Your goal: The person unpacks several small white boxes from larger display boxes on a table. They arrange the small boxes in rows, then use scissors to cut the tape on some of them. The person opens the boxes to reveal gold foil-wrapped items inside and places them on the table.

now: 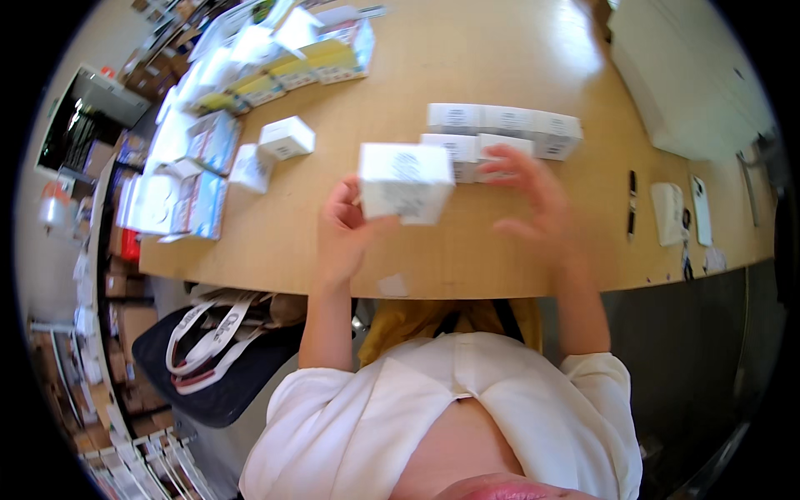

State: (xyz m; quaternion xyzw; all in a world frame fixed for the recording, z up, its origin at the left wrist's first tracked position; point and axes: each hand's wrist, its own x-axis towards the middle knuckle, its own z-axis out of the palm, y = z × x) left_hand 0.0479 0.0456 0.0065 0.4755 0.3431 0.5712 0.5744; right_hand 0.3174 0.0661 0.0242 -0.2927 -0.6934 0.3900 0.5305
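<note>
A white box (407, 185) with small print on its sides is held up above the wooden table, in front of my chest. My left hand (350, 225) grips it by its left side and lower edge, the thumb along its near face. To the right of it, my right hand (533, 196) is lifted with its fingers apart and nothing between them, blurred by motion. Just beyond that hand stand two rows of similar white boxes (508, 118), set side by side. Another two white boxes, one tilted (287, 137) and one nearer me (251, 168), are on the left.
Opened cartons (200, 204) line the table's left side. On the right lie a black pen (632, 204), a white pouch (667, 214), a phone (702, 210) and scissors (687, 250). A paper scrap (392, 286) is by the front edge. A dark bag (208, 358) sits below, left.
</note>
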